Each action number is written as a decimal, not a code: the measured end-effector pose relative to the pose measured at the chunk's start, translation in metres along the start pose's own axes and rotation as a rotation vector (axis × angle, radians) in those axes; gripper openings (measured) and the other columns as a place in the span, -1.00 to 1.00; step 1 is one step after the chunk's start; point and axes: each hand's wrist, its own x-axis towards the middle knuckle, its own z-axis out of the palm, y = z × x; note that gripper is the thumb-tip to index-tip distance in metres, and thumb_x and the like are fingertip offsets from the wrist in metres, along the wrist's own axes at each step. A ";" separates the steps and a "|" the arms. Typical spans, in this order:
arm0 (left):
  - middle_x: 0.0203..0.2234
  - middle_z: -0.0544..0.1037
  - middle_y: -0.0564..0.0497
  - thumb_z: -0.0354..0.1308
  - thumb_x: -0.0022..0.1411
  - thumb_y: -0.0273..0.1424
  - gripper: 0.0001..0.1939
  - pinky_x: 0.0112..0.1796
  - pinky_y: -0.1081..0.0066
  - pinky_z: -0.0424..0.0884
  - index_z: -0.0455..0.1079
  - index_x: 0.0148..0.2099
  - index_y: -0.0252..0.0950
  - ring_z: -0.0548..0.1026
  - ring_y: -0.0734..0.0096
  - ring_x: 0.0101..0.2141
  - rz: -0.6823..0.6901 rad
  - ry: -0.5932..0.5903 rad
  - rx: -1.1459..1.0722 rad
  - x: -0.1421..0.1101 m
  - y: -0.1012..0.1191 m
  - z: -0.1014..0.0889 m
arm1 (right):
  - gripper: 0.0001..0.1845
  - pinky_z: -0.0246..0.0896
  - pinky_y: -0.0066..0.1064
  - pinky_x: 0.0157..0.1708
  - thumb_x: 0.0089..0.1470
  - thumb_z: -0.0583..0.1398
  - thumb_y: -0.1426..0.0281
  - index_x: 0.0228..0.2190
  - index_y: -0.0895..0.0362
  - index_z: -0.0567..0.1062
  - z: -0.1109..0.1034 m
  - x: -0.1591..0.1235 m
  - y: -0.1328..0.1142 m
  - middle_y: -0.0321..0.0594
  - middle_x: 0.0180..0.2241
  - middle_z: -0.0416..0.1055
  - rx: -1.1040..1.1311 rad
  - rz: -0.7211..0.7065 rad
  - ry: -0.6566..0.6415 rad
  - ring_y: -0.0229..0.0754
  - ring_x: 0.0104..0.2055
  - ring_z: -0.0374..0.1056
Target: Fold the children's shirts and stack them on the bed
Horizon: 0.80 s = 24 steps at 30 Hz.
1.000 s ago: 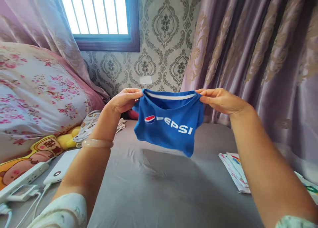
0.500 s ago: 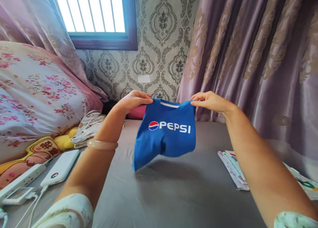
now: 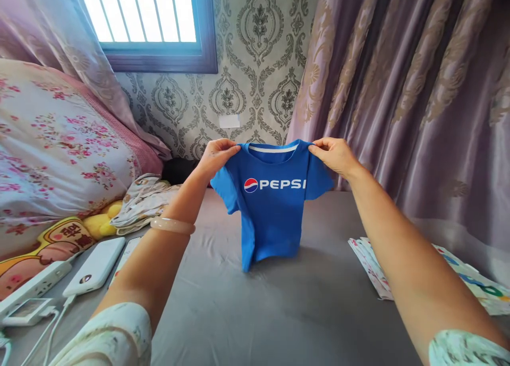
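A small blue T-shirt (image 3: 274,212) with white PEPSI lettering and a round red, white and blue logo hangs upright in front of me, its printed side toward me. My left hand (image 3: 218,154) pinches it at the left shoulder, and my right hand (image 3: 333,154) pinches the right shoulder. Between them the neckline gapes, showing a white band inside the collar. Both short sleeves droop outward below my hands. The lower left side is folded inward, and the hem hangs just over the grey sheet (image 3: 223,318); whether it touches I cannot tell.
Folded light patterned clothes (image 3: 370,265) lie to the right, partly behind my right forearm. On the left are a white power bank (image 3: 95,267), a power strip (image 3: 35,286), cables, a yellow plush (image 3: 99,222), crumpled cloth (image 3: 139,204) and floral bedding (image 3: 64,143). Curtains (image 3: 382,90) hang at the back right.
The T-shirt has swung down and opened out, so its sleeves and longer body now show. Both my hands have risen slightly, still gripping the shoulders, and are a little farther apart.
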 end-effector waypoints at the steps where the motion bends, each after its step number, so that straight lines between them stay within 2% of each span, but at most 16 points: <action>1: -0.53 0.49 0.06 0.26 0.02 -0.19 -0.75 -0.39 0.39 0.36 0.46 -0.35 -0.28 0.44 0.41 -0.47 0.018 0.027 0.015 0.002 -0.003 0.002 | -0.63 0.26 -0.30 -0.33 -0.04 0.25 0.07 -0.42 0.15 0.55 0.003 0.001 0.003 -0.20 -0.44 0.51 -0.059 -0.029 0.036 -0.14 -0.38 0.37; 4: -0.53 0.46 0.08 0.15 0.11 -0.24 -0.79 -0.40 0.41 0.32 0.45 -0.28 -0.26 0.40 0.43 -0.48 0.063 0.093 0.097 0.008 -0.012 0.007 | -0.67 0.24 -0.29 -0.32 0.07 0.17 0.13 -0.38 0.13 0.53 0.010 0.000 0.007 -0.19 -0.45 0.50 -0.223 -0.087 0.113 -0.12 -0.38 0.38; 7: -0.51 0.44 0.08 0.05 0.20 -0.26 -0.78 -0.35 0.41 0.31 0.43 -0.20 -0.24 0.40 0.40 -0.44 0.086 0.170 0.241 0.006 -0.014 0.013 | -0.69 0.22 -0.27 -0.27 0.17 0.08 0.18 -0.32 0.11 0.51 0.018 -0.007 0.004 -0.13 -0.38 0.51 -0.355 -0.130 0.170 -0.07 -0.32 0.39; 11: -0.37 0.47 0.02 -0.05 0.29 -0.33 -0.78 -0.19 0.35 0.30 0.40 -0.15 -0.21 0.42 0.31 -0.25 0.143 0.303 0.437 -0.011 -0.007 0.022 | -0.67 0.22 -0.22 -0.19 0.26 -0.03 0.23 -0.21 0.08 0.48 0.029 -0.022 -0.006 -0.05 -0.19 0.47 -0.464 -0.168 0.276 0.02 -0.13 0.36; 14: -0.25 0.47 -0.06 -0.10 0.34 -0.36 -0.76 -0.08 0.27 0.26 0.39 -0.12 -0.21 0.39 0.22 -0.12 0.207 0.413 0.555 -0.030 0.003 0.026 | -0.65 0.22 -0.20 -0.18 0.29 -0.07 0.25 -0.13 0.06 0.45 0.030 -0.037 -0.018 -0.07 -0.12 0.43 -0.525 -0.160 0.324 0.02 -0.10 0.35; 18: -0.17 0.43 -0.10 -0.12 0.37 -0.31 -0.72 -0.03 0.13 0.21 0.40 -0.07 -0.18 0.36 0.14 -0.07 0.310 0.526 0.713 -0.067 0.020 0.012 | -0.65 0.24 -0.21 -0.19 0.30 -0.06 0.22 -0.10 0.05 0.45 0.011 -0.065 -0.042 -0.10 -0.12 0.42 -0.589 -0.228 0.274 0.01 -0.10 0.37; 24: -0.18 0.45 -0.05 0.02 0.29 -0.36 -0.74 0.03 0.00 0.22 0.42 -0.01 -0.05 0.39 0.11 -0.05 0.610 0.625 0.851 -0.143 0.065 -0.039 | -0.74 0.29 -0.25 -0.18 0.28 0.06 0.23 -0.20 0.04 0.51 -0.050 -0.121 -0.107 -0.19 -0.27 0.50 -0.533 -0.504 0.169 -0.10 -0.21 0.43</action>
